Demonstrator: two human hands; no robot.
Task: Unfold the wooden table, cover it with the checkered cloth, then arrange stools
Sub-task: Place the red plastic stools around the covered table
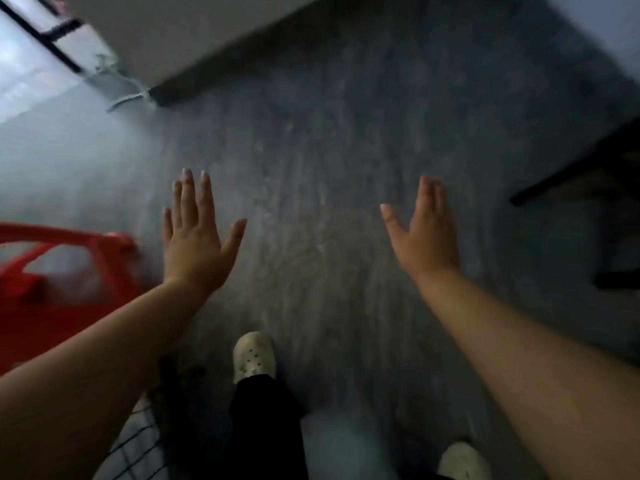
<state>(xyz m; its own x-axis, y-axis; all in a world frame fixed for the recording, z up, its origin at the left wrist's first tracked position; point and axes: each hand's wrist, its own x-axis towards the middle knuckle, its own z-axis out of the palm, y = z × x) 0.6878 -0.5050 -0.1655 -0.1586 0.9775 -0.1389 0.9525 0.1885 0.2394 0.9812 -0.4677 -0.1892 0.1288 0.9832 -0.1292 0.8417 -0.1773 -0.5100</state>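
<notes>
Both hands are extended forward, palms down, fingers straight and spread, holding nothing. The left hand (192, 244) is at centre left of the frame; the right hand (427, 237) is at centre right.

A red stool (62, 271) lies at the left edge, just beside the left wrist, so the left hand is much the nearer. Its long axis cannot be judged through the blur.

A dark-framed piece (588, 174) at the right edge may be the table; uncertain. A checkered cloth (135, 448) shows at lower left, under the left forearm.

The bare floor (329, 168) fills the centre, with a white wall (194, 32) at the top. Two pale shoes (254, 355) stand at the bottom. Nothing blocks the reach to the stool.
</notes>
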